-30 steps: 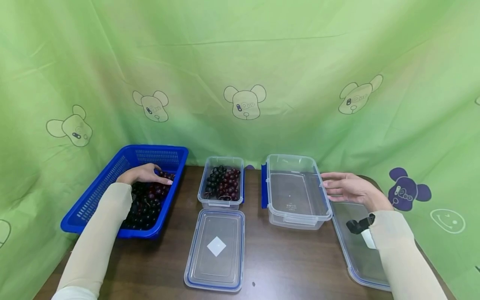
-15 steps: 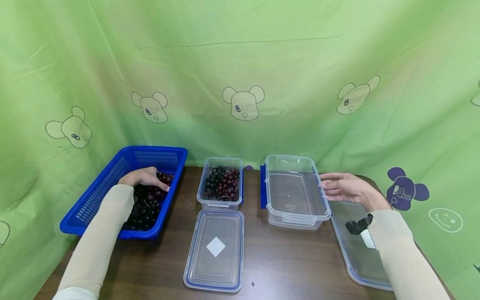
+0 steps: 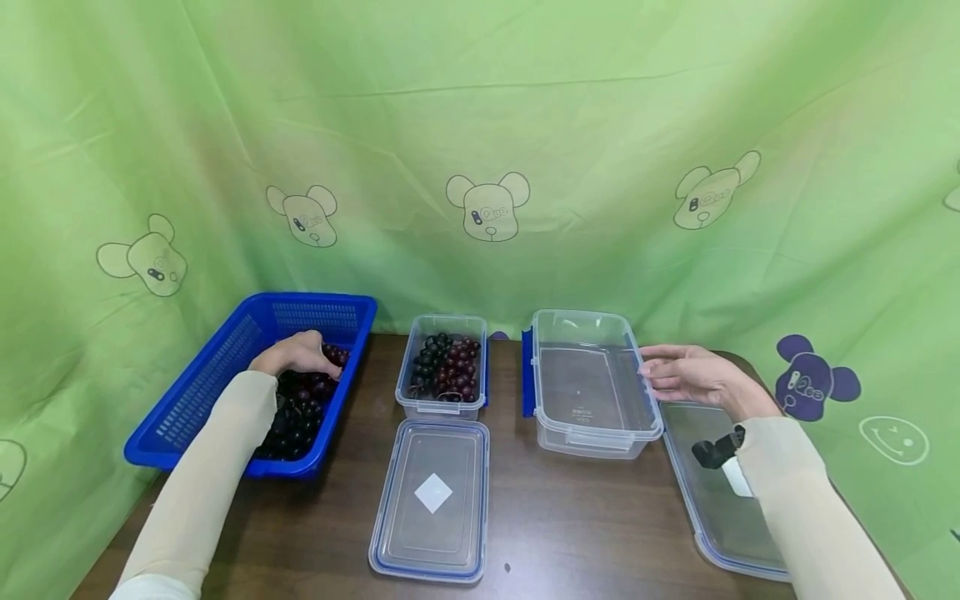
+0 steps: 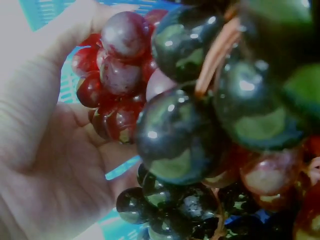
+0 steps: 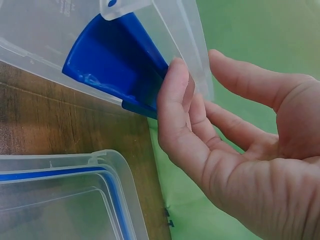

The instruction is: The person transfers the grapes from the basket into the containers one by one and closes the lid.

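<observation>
Head view: my nearer left hand is cupping red grapes at its three o'clock; my right hand is resting spread.

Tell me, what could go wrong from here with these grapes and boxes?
The left hand curls round red grapes crowded by dark grapes in the blue basket, so a bunch might snag or shed grapes if lifted.

The right hand is at the blue latch of the larger clear container; a careless nudge could shift it.
</observation>
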The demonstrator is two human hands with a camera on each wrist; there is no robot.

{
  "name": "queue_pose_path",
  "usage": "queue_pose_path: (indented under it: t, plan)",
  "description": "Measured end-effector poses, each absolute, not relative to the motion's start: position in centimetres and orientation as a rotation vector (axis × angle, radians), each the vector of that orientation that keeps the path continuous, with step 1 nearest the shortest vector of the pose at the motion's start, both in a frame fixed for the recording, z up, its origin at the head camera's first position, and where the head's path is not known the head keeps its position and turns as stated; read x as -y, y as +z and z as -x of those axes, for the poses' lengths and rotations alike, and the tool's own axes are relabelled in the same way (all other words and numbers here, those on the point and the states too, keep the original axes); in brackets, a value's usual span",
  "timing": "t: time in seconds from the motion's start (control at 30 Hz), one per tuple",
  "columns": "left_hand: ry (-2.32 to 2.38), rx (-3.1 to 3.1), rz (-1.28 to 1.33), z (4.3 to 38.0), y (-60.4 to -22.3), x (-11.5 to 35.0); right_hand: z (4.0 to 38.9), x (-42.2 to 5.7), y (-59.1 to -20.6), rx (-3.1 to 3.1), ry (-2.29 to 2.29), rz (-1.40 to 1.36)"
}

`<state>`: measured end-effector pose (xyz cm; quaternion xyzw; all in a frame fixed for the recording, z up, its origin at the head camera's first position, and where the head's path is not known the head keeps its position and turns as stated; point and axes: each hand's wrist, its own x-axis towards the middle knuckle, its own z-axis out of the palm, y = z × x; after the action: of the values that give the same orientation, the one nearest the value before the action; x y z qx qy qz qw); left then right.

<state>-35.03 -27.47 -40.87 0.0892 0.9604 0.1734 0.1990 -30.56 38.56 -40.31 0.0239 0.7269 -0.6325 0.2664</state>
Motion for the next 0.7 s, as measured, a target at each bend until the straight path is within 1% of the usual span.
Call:
queue_pose_path:
  t: [0.17,0.7]
  plan:
    - [0.499,-2.702,-0.227,35.1,-41.0,27.6,30.5,-38.5,-40.1,-1.963,-1.702,-0.074]
    - [0.768,-2.824,-0.173,33.9,-40.3,28.7,30.6,-38.5,-40.2,-1.99,-1.681,-0.068]
